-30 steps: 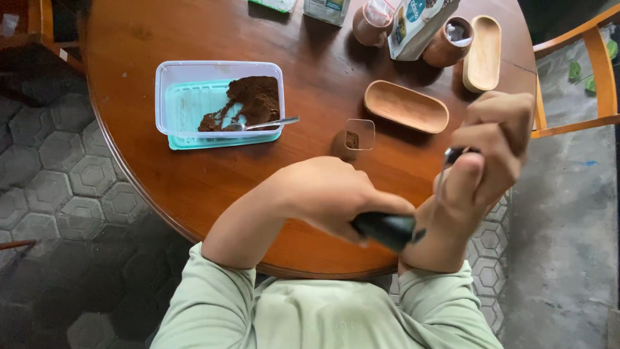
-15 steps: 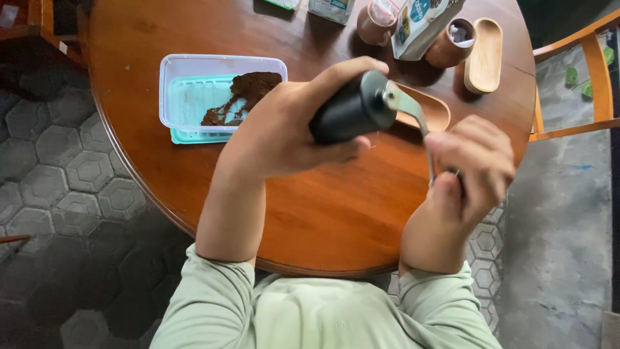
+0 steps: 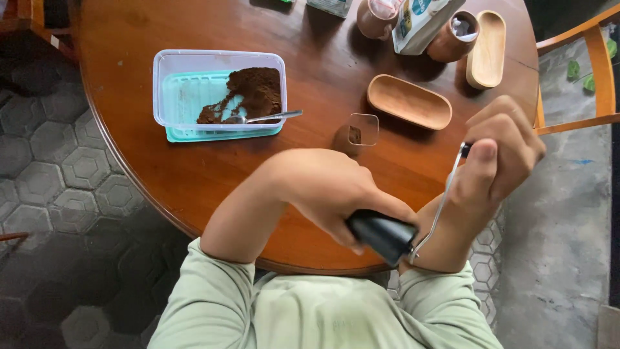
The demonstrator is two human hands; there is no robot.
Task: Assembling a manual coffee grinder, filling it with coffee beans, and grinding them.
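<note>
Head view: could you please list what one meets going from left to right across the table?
Clear plastic container of ground coffee → spoon → small clear cup → oval wooden tray → second wooden tray.

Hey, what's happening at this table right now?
A person in a pale green shirt holds a black hand grinder in the left hand, low against the near edge of the round wooden table. The right hand grips the knob at the end of the grinder's metal crank handle. On the table, a clear plastic container holds brown grounds and a spoon. An empty oval wooden tray and a small clear cup sit nearby.
</note>
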